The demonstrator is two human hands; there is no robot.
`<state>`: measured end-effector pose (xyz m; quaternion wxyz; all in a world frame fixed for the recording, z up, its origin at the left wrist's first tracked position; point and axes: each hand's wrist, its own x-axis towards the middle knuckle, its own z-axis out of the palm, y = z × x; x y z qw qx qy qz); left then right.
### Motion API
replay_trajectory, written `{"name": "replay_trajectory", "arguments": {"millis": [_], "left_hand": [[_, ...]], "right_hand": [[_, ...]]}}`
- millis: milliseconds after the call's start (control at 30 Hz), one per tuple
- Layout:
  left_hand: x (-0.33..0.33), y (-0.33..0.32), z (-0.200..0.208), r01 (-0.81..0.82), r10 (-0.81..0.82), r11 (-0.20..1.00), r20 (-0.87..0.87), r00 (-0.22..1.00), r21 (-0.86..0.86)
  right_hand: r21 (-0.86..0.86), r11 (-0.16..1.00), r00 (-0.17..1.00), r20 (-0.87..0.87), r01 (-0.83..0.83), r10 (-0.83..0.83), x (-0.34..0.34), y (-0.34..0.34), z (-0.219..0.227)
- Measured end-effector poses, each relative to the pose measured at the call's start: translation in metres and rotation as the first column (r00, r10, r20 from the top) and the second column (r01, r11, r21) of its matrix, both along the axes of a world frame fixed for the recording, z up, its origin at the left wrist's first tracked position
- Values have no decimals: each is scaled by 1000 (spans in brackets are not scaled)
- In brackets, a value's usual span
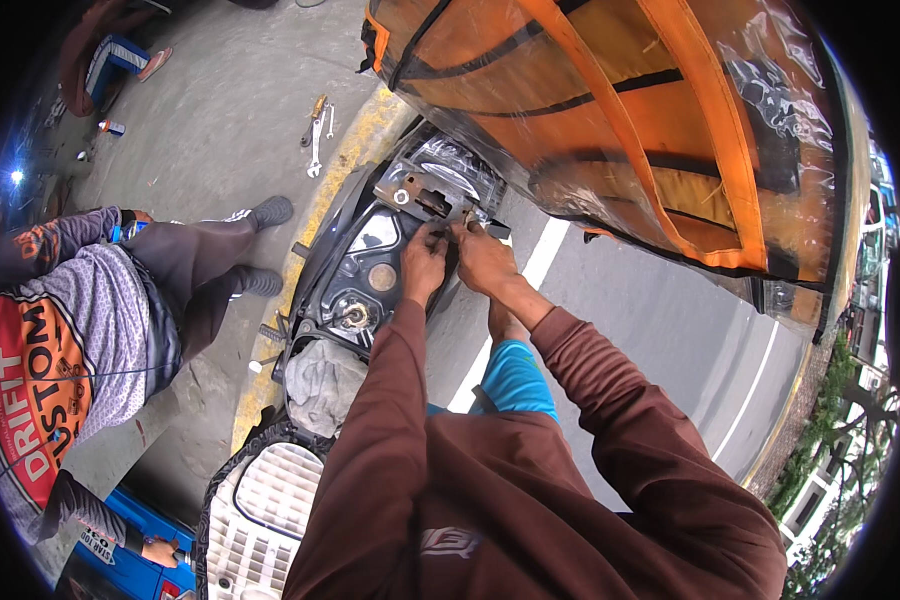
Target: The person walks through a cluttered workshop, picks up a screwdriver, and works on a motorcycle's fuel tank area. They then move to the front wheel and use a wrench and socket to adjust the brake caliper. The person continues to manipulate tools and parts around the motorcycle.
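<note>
At far end of motorbike (342,275), L hand (423,264) + R hand (485,260) curled by metal bracket (420,188), pinch unclear; best brace w/ L, ease w/ R.

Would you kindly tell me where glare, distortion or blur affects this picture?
Head view: white glare streaks the plastic-covered orange bag, and a bright light flares at far left; head view: the yellow-painted curb bows, while the left hand and right hand look reasonably sharp.
</note>
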<state>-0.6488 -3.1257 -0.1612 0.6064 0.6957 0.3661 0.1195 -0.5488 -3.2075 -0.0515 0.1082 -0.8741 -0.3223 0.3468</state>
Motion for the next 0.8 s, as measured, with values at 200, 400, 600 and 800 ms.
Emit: {"name": "replay_trajectory", "arguments": {"millis": [200,400,600,800], "left_hand": [[4,9,-9,250,-262,889,-21,965,384],[9,18,-1,302,-322,848,-30,946,437],[11,17,11,258,-277,883,-7,961,393],[9,22,2,295,-323,857,-5,946,422]], "right_hand": [[-198,775,747,208,-600,632,19,-2,6],[80,944,827,510,-320,237,5,-39,12],[-134,213,85,-623,968,-778,-35,-37,-15],[49,813,809,-152,581,-569,-19,3,-31]]}}
